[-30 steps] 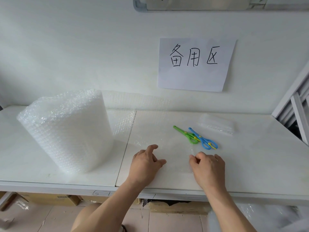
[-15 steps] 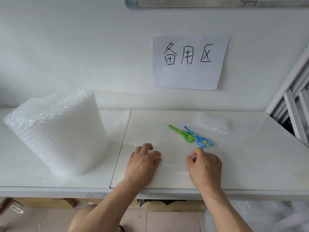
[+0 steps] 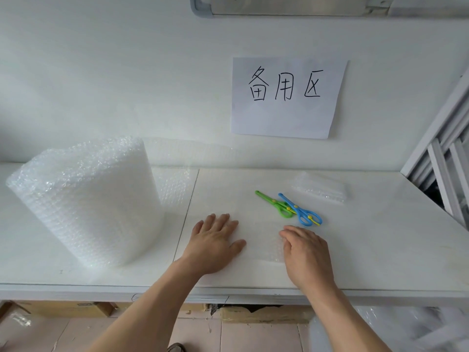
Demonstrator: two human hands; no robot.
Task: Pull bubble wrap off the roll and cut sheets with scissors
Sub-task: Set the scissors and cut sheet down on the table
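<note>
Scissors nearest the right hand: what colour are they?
Blue scissors with yellow rivets, seen in the head view.

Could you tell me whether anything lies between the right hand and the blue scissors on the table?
Nothing visible does. The right hand rests on the bubble wrap sheet, and the blue scissors lie just beyond its fingers; the green scissors sit to their left, not in the way.

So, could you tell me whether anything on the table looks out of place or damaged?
Nothing stands out. The bubble wrap roll stands upright, the green scissors and blue scissors lie crossed beside a small folded sheet, and both hands press the pulled-out wrap flat.
</note>
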